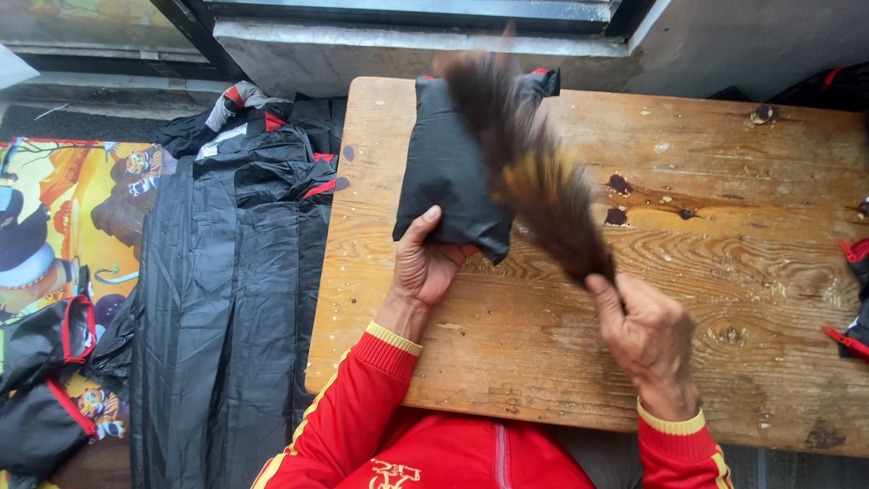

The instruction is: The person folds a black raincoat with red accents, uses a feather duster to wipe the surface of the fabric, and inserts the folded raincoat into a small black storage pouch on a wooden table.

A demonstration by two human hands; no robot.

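Folded black garment [453, 172], a soft packet of thin, glossy fabric with red trim at its far corners, lying on the left part of the wooden surface [724, 263] with its near edge lifted slightly. The left hand [424, 263] pins this near edge, thumb on top and fingers tucked beneath, so its grip is closed lightly on the packet's lower corner. The packet looks light, limp and somewhat slippery; it would likely sag or unfold if lifted by one corner, and is better taken across a folded edge or supported flat from below. Over the packet's right half passes a feather duster [534, 172], brown with a yellowish band, motion-blurred along its length; it appears very light and yielding, with the only firm part at its base. The right hand [647, 335] is closed around that base, fingers wrapped fully about the handle, which is itself hidden within the fist. Both forearms wear red sleeves [362, 398] with yellow cuffs. The surface is a worn plank top with knots and dark stains. To its left, lower down, lies a heap of black garments [226, 290] of similar fabric with red piping, partly over a colourful printed mat [81, 208]. More black-and-red items sit at the right edge [855, 290]. A grey ledge [362, 45] runs behind.
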